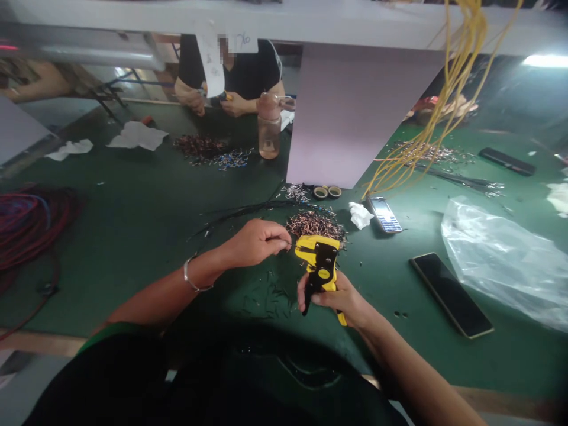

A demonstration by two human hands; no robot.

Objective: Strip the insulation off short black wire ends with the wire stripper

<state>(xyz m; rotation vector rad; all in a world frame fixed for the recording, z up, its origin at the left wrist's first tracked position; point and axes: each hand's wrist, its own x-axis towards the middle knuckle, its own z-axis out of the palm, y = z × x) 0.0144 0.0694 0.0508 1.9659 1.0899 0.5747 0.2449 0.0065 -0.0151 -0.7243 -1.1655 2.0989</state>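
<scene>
My right hand [338,302] grips the handles of a yellow and black automatic wire stripper [320,266] above the green mat [133,177]. My left hand [254,242] pinches a thin dark wire [284,241], whose end reaches toward the stripper's jaws. The jaws are partly hidden by the tool's body, so the wire's tip does not show. A heap of short copper-coloured wire pieces [315,225] lies just beyond the stripper. Loose black wires [244,208] stretch across the mat behind my left hand, and small dark offcuts [266,299] are scattered below it.
Beyond my hands are tape rolls [327,191], a tissue [360,214], and a keypad phone [384,215]. A smartphone [451,294] and plastic bag [501,254] lie right, a red cable coil [31,228] left. Yellow wires [448,100] hang above; a co-worker [231,77] sits opposite.
</scene>
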